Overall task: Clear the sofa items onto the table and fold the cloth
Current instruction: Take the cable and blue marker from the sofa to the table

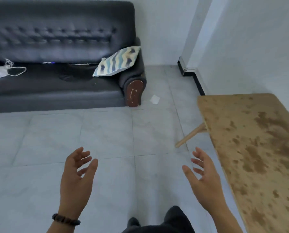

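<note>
Pillow (117, 62) on sofa (56, 91), well beyond spread hands (76, 180) (205, 179)

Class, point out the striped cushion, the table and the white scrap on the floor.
striped cushion (116, 62): head view, middle of cover.
table (251, 140): head view, bare top.
white scrap (155, 99): head view, its centre.

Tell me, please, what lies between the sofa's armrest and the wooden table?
Bare grey floor tiles, with one small white scrap near the armrest, in the head view.

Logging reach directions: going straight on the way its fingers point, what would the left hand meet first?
Probably the sofa, at its front edge; the left hand has only floor before it, depth unclear.
</note>
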`<action>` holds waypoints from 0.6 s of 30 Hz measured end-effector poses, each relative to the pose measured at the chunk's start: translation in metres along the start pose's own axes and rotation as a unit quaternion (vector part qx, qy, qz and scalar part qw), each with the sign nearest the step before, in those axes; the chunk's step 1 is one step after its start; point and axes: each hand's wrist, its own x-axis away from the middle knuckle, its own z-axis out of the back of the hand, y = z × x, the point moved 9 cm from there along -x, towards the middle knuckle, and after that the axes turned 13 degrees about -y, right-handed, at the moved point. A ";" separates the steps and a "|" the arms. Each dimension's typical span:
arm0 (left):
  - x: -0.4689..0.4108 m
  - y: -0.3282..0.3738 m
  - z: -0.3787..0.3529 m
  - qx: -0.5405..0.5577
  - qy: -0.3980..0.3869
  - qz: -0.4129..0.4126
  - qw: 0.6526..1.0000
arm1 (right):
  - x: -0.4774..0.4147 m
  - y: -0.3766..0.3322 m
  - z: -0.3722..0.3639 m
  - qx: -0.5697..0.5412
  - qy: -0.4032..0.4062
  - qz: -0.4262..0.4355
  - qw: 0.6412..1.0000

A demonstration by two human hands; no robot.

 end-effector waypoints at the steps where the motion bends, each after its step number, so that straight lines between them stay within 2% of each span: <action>1: -0.007 -0.004 0.022 0.002 0.017 0.004 1.000 | -0.016 -0.018 -0.016 0.007 -0.014 0.013 1.000; 6: -0.055 -0.034 0.105 0.006 0.086 0.032 0.996 | -0.096 -0.079 -0.109 0.033 -0.077 0.053 0.995; 13: -0.160 -0.083 0.183 0.000 0.147 0.112 0.983 | -0.231 -0.122 -0.255 0.049 -0.161 0.053 0.984; 18: -0.248 -0.062 0.273 -0.008 0.228 0.131 0.965 | -0.343 -0.226 -0.362 0.070 -0.251 0.091 0.961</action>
